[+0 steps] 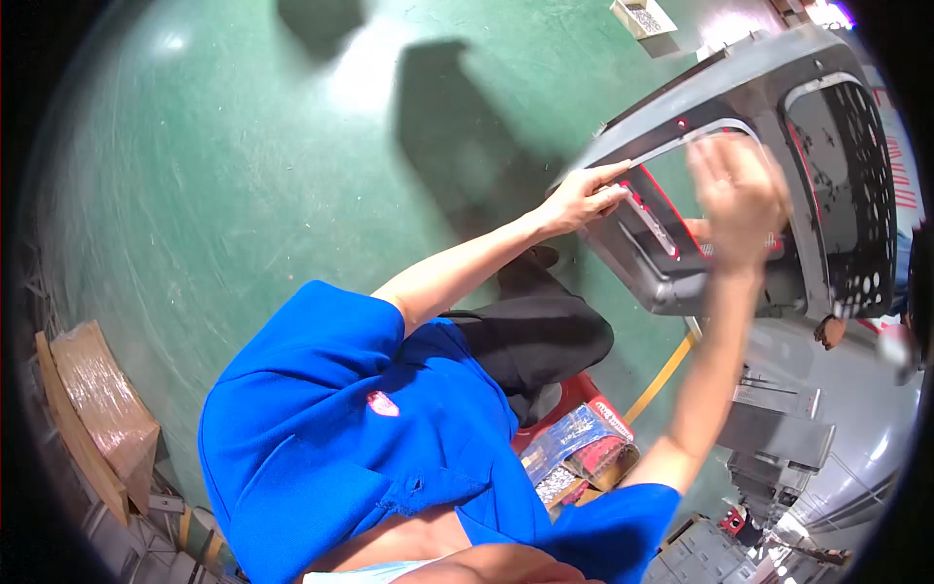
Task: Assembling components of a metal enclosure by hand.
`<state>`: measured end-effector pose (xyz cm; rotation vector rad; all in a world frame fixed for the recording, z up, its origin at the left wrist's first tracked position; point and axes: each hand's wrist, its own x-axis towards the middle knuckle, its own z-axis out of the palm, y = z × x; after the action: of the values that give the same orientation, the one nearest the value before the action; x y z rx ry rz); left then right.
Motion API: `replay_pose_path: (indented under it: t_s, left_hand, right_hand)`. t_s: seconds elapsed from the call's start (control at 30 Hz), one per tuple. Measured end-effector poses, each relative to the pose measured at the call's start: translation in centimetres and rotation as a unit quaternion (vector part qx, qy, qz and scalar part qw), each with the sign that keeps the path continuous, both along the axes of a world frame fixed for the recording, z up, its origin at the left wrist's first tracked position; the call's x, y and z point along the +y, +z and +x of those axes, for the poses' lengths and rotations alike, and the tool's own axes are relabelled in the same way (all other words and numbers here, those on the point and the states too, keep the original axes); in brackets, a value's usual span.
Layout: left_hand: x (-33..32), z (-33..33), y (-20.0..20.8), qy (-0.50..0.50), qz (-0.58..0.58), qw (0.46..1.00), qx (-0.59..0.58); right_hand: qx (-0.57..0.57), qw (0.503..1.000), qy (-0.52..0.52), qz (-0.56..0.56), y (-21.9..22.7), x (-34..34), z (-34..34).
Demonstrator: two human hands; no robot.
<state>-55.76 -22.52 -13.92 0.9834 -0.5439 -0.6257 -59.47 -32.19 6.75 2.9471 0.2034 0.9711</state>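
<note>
A large dark grey moulded panel (623, 258) stands tilted in front of me on the right, with two window-like openings. Its far right part is black and full of round holes. Red strips line the edges of the nearer opening. My left hand (582, 201) grips the panel's left side at that opening, thumb and fingers closed on its rim. Over the same opening hovers my right hand (739, 190), smeared by motion. Its fingers are too blurred to read, and whether it touches the panel or holds anything does not show.
A cardboard box (611, 461) and small parts sit on a red stool (605, 409) by my knee. Farther off are a white box (644, 18) of small pieces and film-wrapped cardboard (102, 399). Another person's hand (830, 332) is beyond the panel. Grey racks stand lower right.
</note>
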Motion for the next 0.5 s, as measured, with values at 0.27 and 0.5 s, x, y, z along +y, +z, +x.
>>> replay_pose_path:
  t_s: [0.27,0.5]
  left_hand:
    - [-0.1,0.9,-1.4,0.016,0.068,0.982,-0.173]
    - [0.6,0.8,-0.3,0.057,0.115,0.956,-0.265]
  right_hand:
    - [0.200,0.903,-0.115,0.363,-12.4,-0.4,-2.3]
    - [0.051,0.892,-0.029,0.449,-9.8,-1.6,-2.4]
